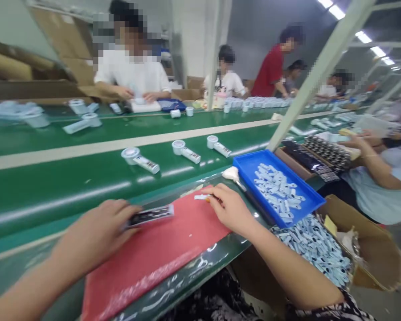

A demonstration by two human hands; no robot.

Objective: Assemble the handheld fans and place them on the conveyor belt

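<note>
My left hand [102,229] is closed on a long, narrow light-coloured casing [152,215] with a dark, patterned inner face, held over the red mat [147,263]. Between the thumb and fingers of my right hand [229,206] is a small white strip-like part [201,196], above the mat's far right corner. Its exact kind is too small to make out. The two held pieces are apart. Just beyond my right hand lies a white rounded object with a thin stem [232,174].
On the green belt [87,187] lie three light-blue round-headed units with handles [183,150]. To the right, a blue tray [254,160] holds many small light-blue parts, above a heap of similar parts [316,247] beside a cardboard box [384,258]. Co-workers sit across the belt and at right.
</note>
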